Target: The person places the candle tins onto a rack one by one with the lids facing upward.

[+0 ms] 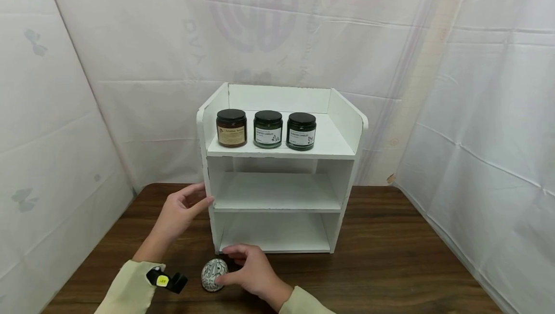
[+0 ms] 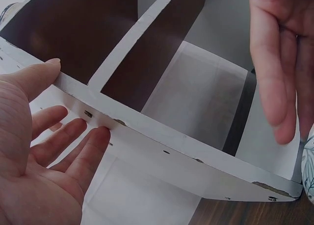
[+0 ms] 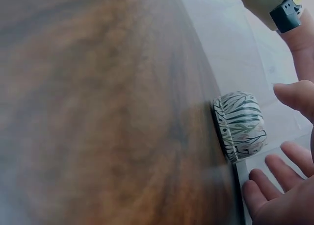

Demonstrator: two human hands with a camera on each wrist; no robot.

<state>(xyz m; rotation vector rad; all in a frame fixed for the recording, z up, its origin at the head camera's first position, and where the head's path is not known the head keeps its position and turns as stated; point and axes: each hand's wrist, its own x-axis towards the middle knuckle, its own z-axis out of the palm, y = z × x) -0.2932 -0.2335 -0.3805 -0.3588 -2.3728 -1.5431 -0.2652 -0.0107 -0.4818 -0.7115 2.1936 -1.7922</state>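
A small round white container point(image 1: 214, 274) with a dark green leaf pattern sits on the tabletop, in front of the white shelf's point(image 1: 277, 209) lower left corner. My right hand point(image 1: 256, 271) reaches around it with thumb and fingers spread. In the right wrist view a gap shows between the patterned container point(image 3: 240, 127) and the fingers point(image 3: 282, 173). My left hand point(image 1: 178, 213) is at the shelf's left side panel. Its thumb point(image 2: 41, 78) touches the front edge, and its loosely bent fingers touch the outer face of the panel.
Three dark-lidded candle jars stand in a row on the top shelf: an amber jar point(image 1: 231, 128), a green jar point(image 1: 268, 129) and another green jar point(image 1: 301, 131). The dark wooden table point(image 1: 390, 256) has white cloth sheeting point(image 1: 173, 63) around its back and sides.
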